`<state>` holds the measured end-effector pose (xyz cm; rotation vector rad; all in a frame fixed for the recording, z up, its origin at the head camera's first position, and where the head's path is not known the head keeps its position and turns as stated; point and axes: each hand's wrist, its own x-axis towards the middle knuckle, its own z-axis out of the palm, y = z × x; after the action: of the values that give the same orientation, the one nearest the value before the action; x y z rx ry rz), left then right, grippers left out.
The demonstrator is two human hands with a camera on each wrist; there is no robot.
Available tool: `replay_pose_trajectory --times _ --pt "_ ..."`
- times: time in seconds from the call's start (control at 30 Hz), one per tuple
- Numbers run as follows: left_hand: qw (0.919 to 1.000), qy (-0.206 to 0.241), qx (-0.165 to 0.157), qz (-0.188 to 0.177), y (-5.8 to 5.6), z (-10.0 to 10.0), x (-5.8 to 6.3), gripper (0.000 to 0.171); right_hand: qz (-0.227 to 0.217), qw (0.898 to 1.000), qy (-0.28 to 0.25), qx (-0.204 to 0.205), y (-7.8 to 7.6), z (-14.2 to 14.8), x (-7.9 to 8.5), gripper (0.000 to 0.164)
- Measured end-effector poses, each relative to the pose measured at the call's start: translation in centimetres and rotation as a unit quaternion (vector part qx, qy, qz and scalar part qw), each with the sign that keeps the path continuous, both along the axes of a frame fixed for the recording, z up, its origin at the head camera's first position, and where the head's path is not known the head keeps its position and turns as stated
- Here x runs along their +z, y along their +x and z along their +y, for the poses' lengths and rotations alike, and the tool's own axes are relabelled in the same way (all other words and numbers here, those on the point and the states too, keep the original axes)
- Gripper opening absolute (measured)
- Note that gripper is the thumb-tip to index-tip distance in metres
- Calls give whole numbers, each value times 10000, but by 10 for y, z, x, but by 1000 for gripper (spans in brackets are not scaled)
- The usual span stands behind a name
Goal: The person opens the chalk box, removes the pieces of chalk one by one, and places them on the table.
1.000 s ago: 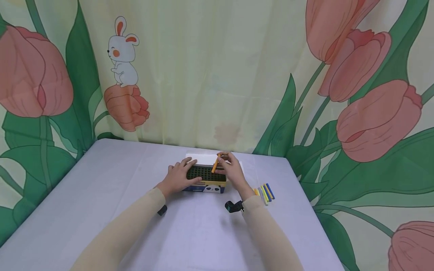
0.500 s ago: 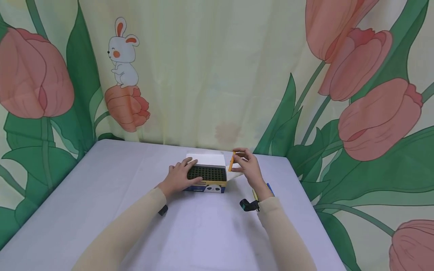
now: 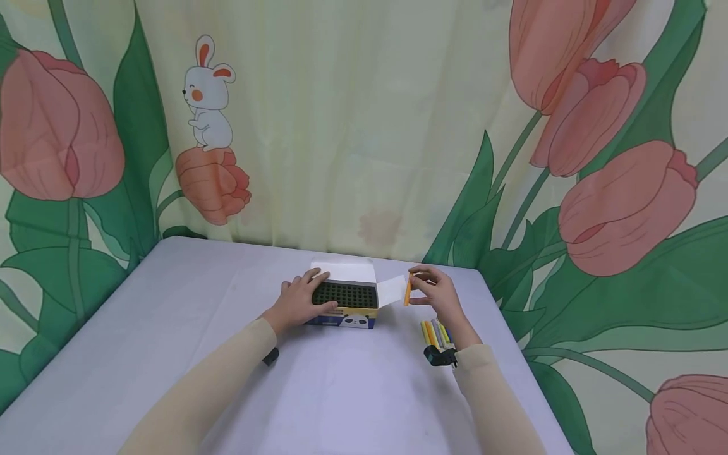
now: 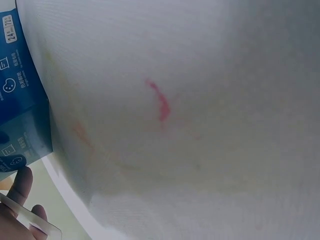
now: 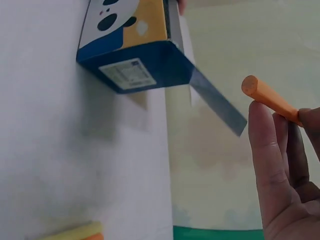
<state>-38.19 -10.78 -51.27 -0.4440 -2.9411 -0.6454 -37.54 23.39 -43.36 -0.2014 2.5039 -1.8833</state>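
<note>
A panda-printed box (image 3: 345, 318) in blue and yellow stands on the table with its lid up. Inside is a dark holder (image 3: 347, 296) with rows of round holes. My left hand (image 3: 297, 299) holds the box at its left end, thumb on the front rim and fingers spread toward the back. Between the thumb and fingertips of my right hand (image 3: 439, 294) is an orange crayon (image 3: 407, 292), tilted nearly upright beside the box's raised side flap (image 3: 391, 291). The right wrist view shows the crayon's blunt end (image 5: 249, 85) past the fingertips.
Several crayons (image 3: 430, 332) in yellow, orange, grey and blue lie side by side on the white tablecloth (image 3: 341, 392), partly hidden behind the right wrist's camera (image 3: 438, 356). A tulip-patterned curtain (image 3: 318, 158) hangs behind the table's far edge.
My right hand has moved right with the orange crayon, from over the holder to beyond the side flap, then slightly down. The left hand stays on the box.
</note>
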Motion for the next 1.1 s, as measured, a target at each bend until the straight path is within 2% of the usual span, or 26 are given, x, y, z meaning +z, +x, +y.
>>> replay_pose_trajectory --times 0.17,0.37,0.57,0.7,0.83,1.1 --pt "10000 -68 -4 36 -1 -1 -1 94 -246 9990 360 -69 3 23 -16 37" --pt "9999 -83 67 109 -1 -4 2 94 -734 9936 706 -483 0 35 -40 32" --pt "9999 -116 39 -88 0 -3 -1 95 -974 9758 1859 -621 2 33 -61 27" --pt "9999 -66 15 -82 0 -2 -3 97 -953 9611 2508 -652 4 34 -67 20" --pt "10000 -2 55 -7 -3 -2 -4 97 -898 9507 2895 -647 7 34 -68 17" --pt "10000 13 35 -41 -4 0 -3 95 -1185 9456 2963 -635 7 37 -77 14"
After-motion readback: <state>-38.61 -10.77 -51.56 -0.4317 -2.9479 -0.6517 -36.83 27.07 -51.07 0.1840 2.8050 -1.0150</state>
